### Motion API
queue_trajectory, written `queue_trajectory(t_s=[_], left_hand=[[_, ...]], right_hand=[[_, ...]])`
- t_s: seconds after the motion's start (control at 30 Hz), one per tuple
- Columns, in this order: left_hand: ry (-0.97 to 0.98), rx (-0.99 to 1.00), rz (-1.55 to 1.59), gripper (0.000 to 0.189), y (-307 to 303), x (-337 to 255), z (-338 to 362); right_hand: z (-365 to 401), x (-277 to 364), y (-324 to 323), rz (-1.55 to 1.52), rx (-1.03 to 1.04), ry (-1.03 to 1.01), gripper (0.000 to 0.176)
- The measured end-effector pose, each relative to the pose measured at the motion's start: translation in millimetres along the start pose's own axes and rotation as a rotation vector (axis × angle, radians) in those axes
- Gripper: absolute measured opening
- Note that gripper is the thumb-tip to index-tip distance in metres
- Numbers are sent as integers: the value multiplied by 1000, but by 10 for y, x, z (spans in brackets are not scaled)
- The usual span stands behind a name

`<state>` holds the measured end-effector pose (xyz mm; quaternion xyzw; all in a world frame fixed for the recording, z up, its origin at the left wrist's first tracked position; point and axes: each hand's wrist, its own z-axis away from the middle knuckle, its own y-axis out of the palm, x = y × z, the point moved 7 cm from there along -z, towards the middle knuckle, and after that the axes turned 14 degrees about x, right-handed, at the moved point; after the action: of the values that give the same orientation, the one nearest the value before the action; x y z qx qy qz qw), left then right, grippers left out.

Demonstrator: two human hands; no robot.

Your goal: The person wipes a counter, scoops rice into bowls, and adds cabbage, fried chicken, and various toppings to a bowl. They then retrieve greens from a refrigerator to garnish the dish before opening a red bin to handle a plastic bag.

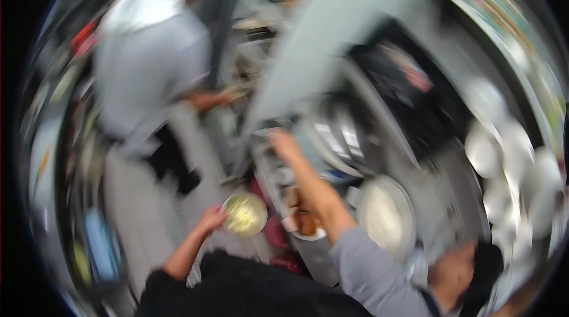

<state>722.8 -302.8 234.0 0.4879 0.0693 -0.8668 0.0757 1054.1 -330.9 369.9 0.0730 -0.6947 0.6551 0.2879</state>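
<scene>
My left hand (214,218) grips the rim of a round bowl (265,215), its fingers closed at the bowl's left edge. Pale yellow pieces (243,212) lie inside; blur hides what they are. The bowl is held over the floor, beside the counter. My right hand is not in view. Across the counter reaches the bare forearm (314,189) of a co-worker in a grey sleeve, right beside me. That co-worker's hand (283,144) is by the counter's far end, and what it touches is too blurred to tell.
Another person in a light shirt (151,62) stands ahead on the left. On the counter are a large metal pan (341,133), a container of white contents (382,213) and a dish with brown pieces (306,222). Stacked white bowls (510,169) stand at the right.
</scene>
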Motion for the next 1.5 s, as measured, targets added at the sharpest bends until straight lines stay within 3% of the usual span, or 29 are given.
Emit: queue_trajectory(t_s=[0.03, 0.13, 0.27, 0.37, 0.47, 0.53, 0.63, 0.73, 0.87, 0.93, 1.0, 1.07, 1.13, 1.2, 1.27, 1.3, 1.4, 1.5], left_hand=[[69, -16, 79, 23, -78, -241, 267], [69, -138, 294, 19, -287, 27, 750], [72, -324, 556, 25, -602, 620, 1592], [67, -471, 749, 26, -817, 1248, 2301], [66, -650, 890, 24, -950, 1733, 2963], [53, -844, 883, 24, -1158, 2070, 3468], [89, -1040, 996, 22, -1360, 2386, 4203], [139, -1243, 1057, 20, -1533, 2551, 4836], [215, -1470, 1141, 19, -1708, 2778, 5335], [234, -1570, 1240, 18, -1811, 2892, 5443], [230, -1638, 1259, 18, -1953, 2946, 5487], [213, -1707, 1331, 18, -2104, 3032, 5457], [216, -1750, 1391, 13, -2342, 3025, 5425], [183, -1814, 1450, 12, -2579, 3002, 5416], [191, -1973, 1562, 15, -2891, 2919, 5448], [202, -2011, 1608, 13, -3021, 2874, 5457], [170, -2148, 1611, 10, -3439, 2666, 5597], [136, -2271, 1560, 12, -3914, 2347, 5835]], right_hand=[[-63, -29, 25, -23, -74, -16, 32], [-450, -248, 376, 22, 31, 94, 41], [-616, 348, 429, 293, 199, 236, 62], [-254, 2214, 353, 549, 560, 110, 82], [101, 5119, -544, 656, 996, -372, 103], [5, 6407, -851, 552, 1155, -726, 118], [-644, 7077, 75, 350, 1184, -1015, 108], [-1196, 7918, 966, 171, 1169, -1109, 86], [-2005, 8871, 2475, -216, 1125, -976, 40], [-2202, 9286, 3343, -274, 1199, -874, 40], [-2442, 9788, 4260, 3, 757, -1219, 31], [-2377, 10073, 5135, 209, 815, -1394, 35], [-2364, 10179, 6019, 345, 830, -1652, 27], [-2288, 10262, 6274, 536, 835, -1496, 18], [-2226, 10344, 6427, 640, 721, -1738, 17], [-2272, 10401, 6449, 630, 751, -1765, 17], [-2377, 10663, 6296, 539, 896, -1886, 18], [-2581, 10947, 5907, 186, 993, -1973, 11]])
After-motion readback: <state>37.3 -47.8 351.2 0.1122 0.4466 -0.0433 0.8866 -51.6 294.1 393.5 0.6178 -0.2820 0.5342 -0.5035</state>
